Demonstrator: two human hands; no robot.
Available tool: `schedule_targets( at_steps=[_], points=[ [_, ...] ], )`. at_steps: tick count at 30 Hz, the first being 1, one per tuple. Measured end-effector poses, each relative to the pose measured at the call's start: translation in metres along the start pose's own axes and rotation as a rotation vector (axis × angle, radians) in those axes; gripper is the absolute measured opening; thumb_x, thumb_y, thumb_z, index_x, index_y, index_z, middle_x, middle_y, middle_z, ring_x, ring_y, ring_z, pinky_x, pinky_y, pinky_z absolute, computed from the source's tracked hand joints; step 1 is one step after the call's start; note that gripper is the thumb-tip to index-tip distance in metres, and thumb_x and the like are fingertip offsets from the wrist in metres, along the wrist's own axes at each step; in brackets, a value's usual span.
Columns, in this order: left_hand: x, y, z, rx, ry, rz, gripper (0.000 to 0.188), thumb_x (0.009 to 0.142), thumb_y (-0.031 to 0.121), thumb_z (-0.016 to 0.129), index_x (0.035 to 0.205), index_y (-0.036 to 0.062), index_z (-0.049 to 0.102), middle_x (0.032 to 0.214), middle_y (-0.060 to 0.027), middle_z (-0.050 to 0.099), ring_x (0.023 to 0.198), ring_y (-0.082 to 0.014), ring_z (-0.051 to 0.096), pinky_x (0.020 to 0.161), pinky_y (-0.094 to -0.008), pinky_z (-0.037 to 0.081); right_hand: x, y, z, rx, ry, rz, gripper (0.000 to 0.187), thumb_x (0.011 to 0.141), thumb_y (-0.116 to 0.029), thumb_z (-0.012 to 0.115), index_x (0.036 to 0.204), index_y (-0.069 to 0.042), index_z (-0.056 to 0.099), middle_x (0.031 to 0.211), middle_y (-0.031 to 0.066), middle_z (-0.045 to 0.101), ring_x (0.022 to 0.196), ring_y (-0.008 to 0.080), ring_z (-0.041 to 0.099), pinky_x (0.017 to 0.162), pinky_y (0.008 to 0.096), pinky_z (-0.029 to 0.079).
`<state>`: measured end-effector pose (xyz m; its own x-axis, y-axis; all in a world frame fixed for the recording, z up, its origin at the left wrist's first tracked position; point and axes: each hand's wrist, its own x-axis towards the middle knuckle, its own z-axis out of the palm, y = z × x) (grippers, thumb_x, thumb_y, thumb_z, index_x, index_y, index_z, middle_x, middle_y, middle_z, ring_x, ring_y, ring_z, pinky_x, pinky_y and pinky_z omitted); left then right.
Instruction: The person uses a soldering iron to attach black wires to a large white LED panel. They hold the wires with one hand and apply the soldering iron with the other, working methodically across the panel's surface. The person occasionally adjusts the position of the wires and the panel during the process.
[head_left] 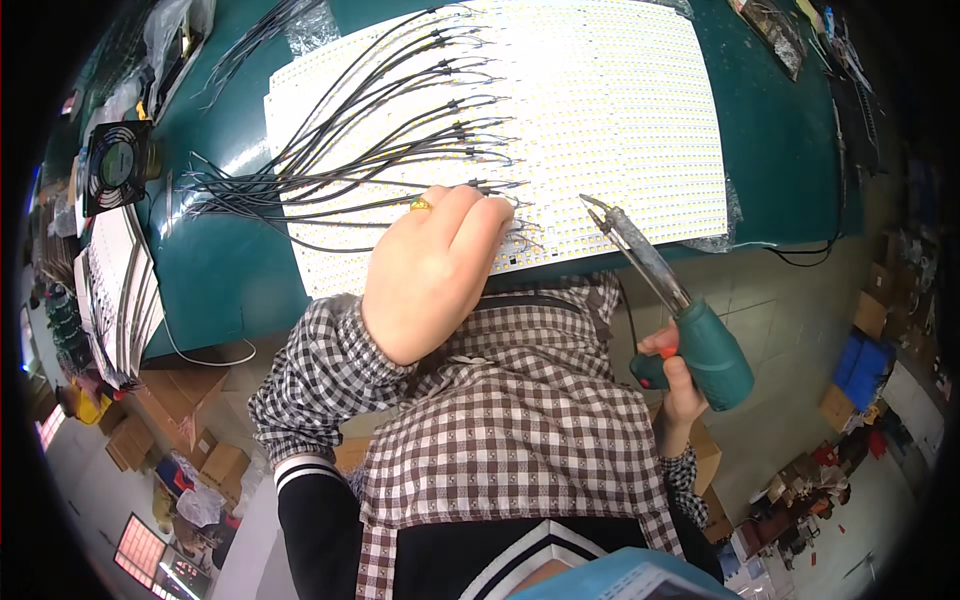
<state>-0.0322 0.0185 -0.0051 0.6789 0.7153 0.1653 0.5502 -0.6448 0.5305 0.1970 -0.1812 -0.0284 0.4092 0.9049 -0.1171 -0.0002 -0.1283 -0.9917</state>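
Observation:
A white LED panel (pixel 640 120), dotted with rows of small yellowish chips, lies on the green table. Black cables (pixel 330 165) run across it from the left, their thin split ends lined up in a column near its middle. Over the lower end of that column, my left hand (pixel 435 270), with a ring on one finger, is closed in a pinch on a black cable. Its fingertips are partly hidden behind the hand. To the right, my right hand (pixel 680 385) grips a green-handled soldering gun (pixel 715 355), its tip pointing up-left, just above the panel.
A small black fan (pixel 118 168) stands at the table's left side, beside a stack of white panels (pixel 120 290). More black cables lie at the far left. A shallow tray (pixel 772 35) and loose tools sit at the far right. Cardboard boxes (pixel 220 465) stand on the floor.

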Motion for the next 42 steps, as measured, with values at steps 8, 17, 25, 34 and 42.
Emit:
schedule_targets(
  at_steps=[8,17,25,34,42],
  points=[
    [-0.001,0.004,0.002,-0.166,-0.049,-0.131,0.013,0.084,0.005,0.067,0.095,0.0076,0.061,0.084,-0.0085,0.059,0.064,-0.0272,0.062,0.056,-0.0367,0.050,0.000,0.001,0.000,0.004,-0.012,0.003,0.046,0.088,-0.025,0.067,0.114,0.013,0.058,0.088,0.0185,0.066,0.077,0.0266,0.066,0.071,0.0378,0.057],
    [0.002,0.001,0.009,-0.219,-0.062,-0.094,0.011,0.083,0.003,0.069,0.092,0.0037,0.061,0.084,-0.0112,0.061,0.070,-0.0291,0.062,0.060,-0.0356,0.051,-0.003,-0.004,-0.001,-0.006,-0.004,0.014,0.046,0.089,-0.023,0.065,0.117,0.013,0.056,0.089,0.0190,0.066,0.078,0.0261,0.066,0.071,0.0369,0.056],
    [-0.003,-0.006,0.027,-0.181,-0.035,-0.039,0.011,0.084,0.009,0.070,0.088,0.0051,0.061,0.081,-0.0117,0.060,0.068,-0.0307,0.063,0.058,-0.0381,0.050,0.000,0.016,0.006,0.164,0.104,0.095,0.015,0.087,-0.001,0.068,0.101,0.005,0.066,0.090,0.0105,0.070,0.079,0.0168,0.068,0.073,0.0305,0.056],
    [-0.003,-0.006,0.031,-0.284,0.004,-0.097,0.012,0.080,0.007,0.071,0.086,0.0049,0.060,0.079,-0.0103,0.060,0.065,-0.0269,0.061,0.057,-0.0345,0.048,0.006,0.008,0.009,0.266,0.093,0.087,0.017,0.088,0.001,0.068,0.105,0.005,0.066,0.095,0.0118,0.070,0.084,0.0183,0.068,0.077,0.0309,0.057],
    [-0.007,-0.007,0.037,-0.251,-0.020,-0.123,0.013,0.082,0.008,0.069,0.090,0.0041,0.059,0.081,-0.0133,0.061,0.069,-0.0307,0.063,0.060,-0.0372,0.050,-0.007,0.008,0.000,0.171,0.039,0.143,0.034,0.093,-0.011,0.065,0.122,0.005,0.059,0.109,0.0157,0.068,0.093,0.0208,0.067,0.082,0.0339,0.056]
  ],
)
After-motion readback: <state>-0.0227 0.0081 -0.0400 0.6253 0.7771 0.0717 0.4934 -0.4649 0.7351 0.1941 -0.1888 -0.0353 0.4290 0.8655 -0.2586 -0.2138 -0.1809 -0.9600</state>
